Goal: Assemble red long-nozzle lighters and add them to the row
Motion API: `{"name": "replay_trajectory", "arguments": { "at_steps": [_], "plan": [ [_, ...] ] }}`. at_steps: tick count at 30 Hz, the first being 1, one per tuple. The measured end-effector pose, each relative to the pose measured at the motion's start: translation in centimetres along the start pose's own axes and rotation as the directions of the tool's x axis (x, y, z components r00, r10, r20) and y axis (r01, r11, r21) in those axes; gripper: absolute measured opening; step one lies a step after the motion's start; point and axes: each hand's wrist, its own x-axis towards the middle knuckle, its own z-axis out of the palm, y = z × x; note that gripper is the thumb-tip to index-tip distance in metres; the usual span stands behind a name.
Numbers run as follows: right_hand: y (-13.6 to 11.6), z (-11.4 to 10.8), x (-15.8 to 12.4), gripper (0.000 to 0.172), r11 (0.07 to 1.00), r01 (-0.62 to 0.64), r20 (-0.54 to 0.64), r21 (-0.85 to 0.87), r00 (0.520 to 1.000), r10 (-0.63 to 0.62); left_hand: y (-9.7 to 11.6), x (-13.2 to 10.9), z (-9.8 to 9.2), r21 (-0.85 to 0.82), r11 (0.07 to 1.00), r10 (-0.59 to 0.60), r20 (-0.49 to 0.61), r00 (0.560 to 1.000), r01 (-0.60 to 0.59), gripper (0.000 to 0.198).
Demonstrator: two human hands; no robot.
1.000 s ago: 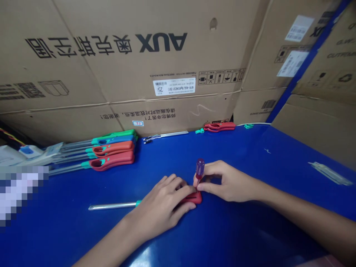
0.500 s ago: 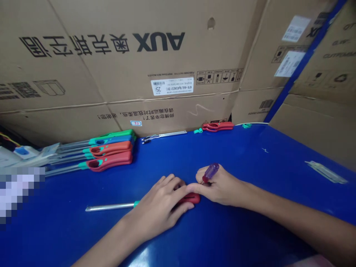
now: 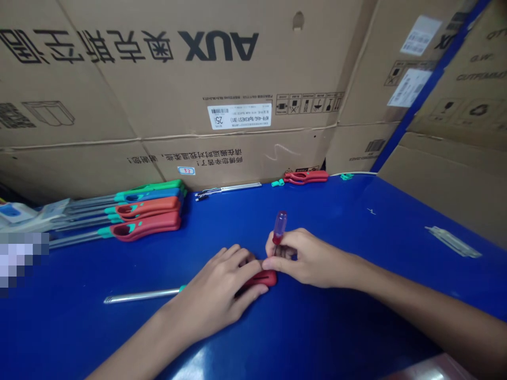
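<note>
A red long-necked lighter lies on the blue table, its metal tube pointing left. My left hand wraps over its handle and holds it down. My right hand pinches a small screwdriver with a clear purple and red handle. The screwdriver stands nearly upright beside the handle's right end, and fingers hide its tip. I cannot tell whether the tip touches the lighter.
Several long lighters in red, orange, blue and green lie in a stack at left. Along the cardboard wall are metal tubes with wires, red lighter casings and small green parts. A clear plastic packet lies at right.
The screwdriver has swung from tilted right to nearly upright in my right hand. My left hand still holds the lighter. The whole view has shifted slightly.
</note>
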Motion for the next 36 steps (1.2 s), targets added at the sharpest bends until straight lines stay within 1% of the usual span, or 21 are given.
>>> {"name": "replay_trajectory", "arguments": {
  "at_steps": [2, 4, 6, 8, 10, 13, 16, 19, 22, 24, 26, 29, 31, 33, 36],
  "plan": [
    [0.0, -0.3, -0.1, 0.011, 1.000, 0.027, 0.025, -0.006, 0.999, -0.027, 0.0, 0.0, 0.0, -0.007, 1.000, -0.003, 0.001, 1.000, 0.003, 0.023],
    [0.0, -0.8, -0.2, 0.006, 0.995, 0.079, 0.028, -0.066, 0.997, -0.077, -0.1, 0.0, 0.0, -0.018, 1.000, -0.004, 0.006, 1.000, 0.005, 0.023],
    [-0.1, -1.2, -0.4, 0.007, 0.984, 0.133, 0.040, -0.115, 0.991, -0.129, -0.2, 0.0, 0.0, -0.028, 1.000, -0.006, 0.005, 1.000, 0.006, 0.024],
    [-0.2, -1.4, -0.5, 0.010, 0.982, 0.149, 0.062, -0.116, 0.988, -0.142, -0.2, 0.0, 0.0, -0.034, 0.999, -0.010, -0.001, 1.000, 0.010, 0.026],
    [-0.2, -1.6, -0.6, 0.008, 0.991, 0.102, 0.055, -0.090, 0.994, -0.097, -0.2, 0.1, 0.0, -0.039, 0.999, -0.015, -0.006, 1.000, 0.014, 0.028],
    [-0.1, -1.4, -0.5, 0.005, 1.000, -0.018, -0.010, -0.019, 1.000, 0.018, -0.3, 0.1, 0.0, -0.043, 0.999, -0.017, -0.006, 1.000, 0.017, 0.029],
    [-0.1, -1.2, -0.2, 0.007, 0.991, -0.104, -0.065, 0.084, 0.992, 0.110, -0.3, 0.1, 0.1, -0.043, 0.999, -0.014, -0.004, 1.000, 0.014, 0.029],
    [-0.2, -1.0, -0.1, 0.010, 0.980, -0.136, -0.071, 0.143, 0.987, 0.147, -0.2, 0.1, 0.0, -0.040, 0.999, -0.011, -0.008, 1.000, 0.011, 0.028],
    [-0.2, -0.9, -0.1, 0.008, 0.983, -0.130, -0.061, 0.131, 0.988, 0.139, -0.2, 0.0, 0.0, -0.037, 0.999, -0.008, -0.011, 1.000, 0.008, 0.028],
    [-0.1, -0.8, -0.1, 0.006, 0.987, -0.110, -0.058, 0.115, 0.991, 0.117, -0.2, 0.0, 0.0, -0.034, 0.999, -0.006, -0.010, 1.000, 0.006, 0.028],
    [0.1, -0.8, -0.1, 0.003, 0.995, -0.062, -0.058, 0.081, 0.996, 0.067, -0.2, 0.1, 0.0, -0.033, 0.999, -0.003, -0.015, 1.000, 0.002, 0.028],
    [0.4, -0.7, -0.1, 0.005, 0.998, 0.065, -0.068, 0.000, 0.996, -0.065, -0.2, 0.1, 0.0, -0.033, 0.999, 0.007, -0.032, 0.999, -0.008, 0.028],
    [0.7, -0.6, 0.0, 0.008, 0.987, 0.154, -0.077, -0.037, 0.985, -0.157, -0.2, 0.1, 0.1, -0.032, 0.999, 0.013, -0.039, 0.999, -0.014, 0.026],
    [0.9, -0.3, 0.0, 0.009, 0.974, 0.217, -0.097, -0.056, 0.970, -0.222, -0.2, 0.1, 0.1, -0.032, 0.999, 0.011, -0.041, 0.999, -0.012, 0.024],
    [1.3, 0.3, 0.1, 0.013, 0.966, 0.233, -0.164, -0.110, 0.954, -0.249, -0.2, 0.1, 0.1, -0.034, 0.999, 0.003, -0.038, 0.999, -0.005, 0.023]
  ]
}}
